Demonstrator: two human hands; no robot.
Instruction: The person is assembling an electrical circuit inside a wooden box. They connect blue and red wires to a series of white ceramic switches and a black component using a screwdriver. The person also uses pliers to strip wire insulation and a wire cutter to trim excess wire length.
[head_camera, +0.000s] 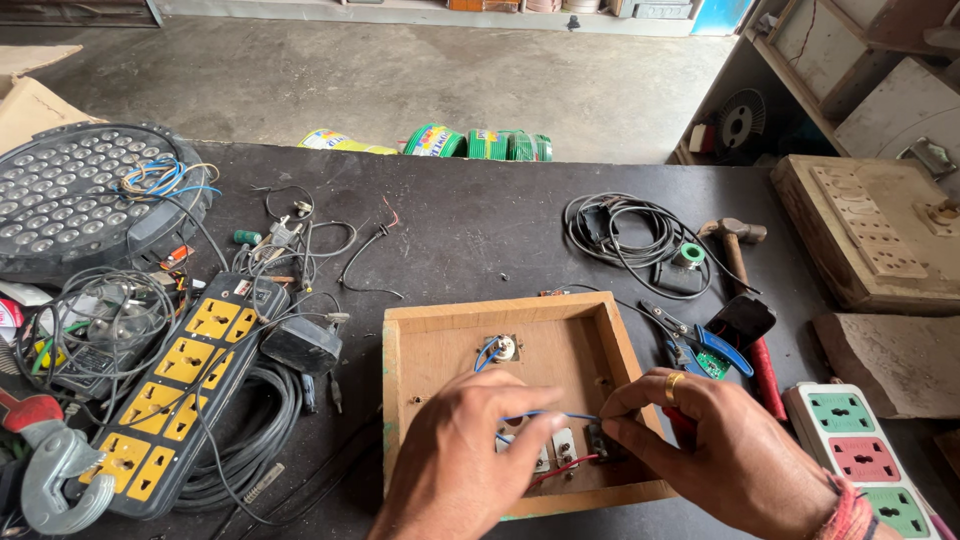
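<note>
Both hands low at the near edge of a dark, matte table (480, 230), working inside a shallow wooden box (520, 322) of raw plywood, open side up. Left hand (462, 455) resting over the box's near half, fingers (535, 428) pinched closed on a thin blue wire (560, 414) stretched taut across to the right hand (715, 450). Right fingers closed on the wire's other end beside a small dark switch part (598, 440) on the box floor; gold ring (674, 385) on one finger, red thread band at the wrist. Red wire (560, 468) lying just below, near pale switch backs. Small white fitting (503, 347) with a blue loop farther back in the box.

Open bare tabletop only behind the box, toward the far edge. Left side crowded: black power strip with yellow sockets (185, 385), coiled black cable, round studded lamp panel (80, 195), grey clamp at the corner. Right side tight too: blue-handled pliers (700, 345) just beside the box, hammer (745, 290) with red grip, coil of black cord (625, 235), white strip with green and red sockets (865, 455) at the near right edge. Green wire rolls (480, 145) on the concrete floor beyond.
</note>
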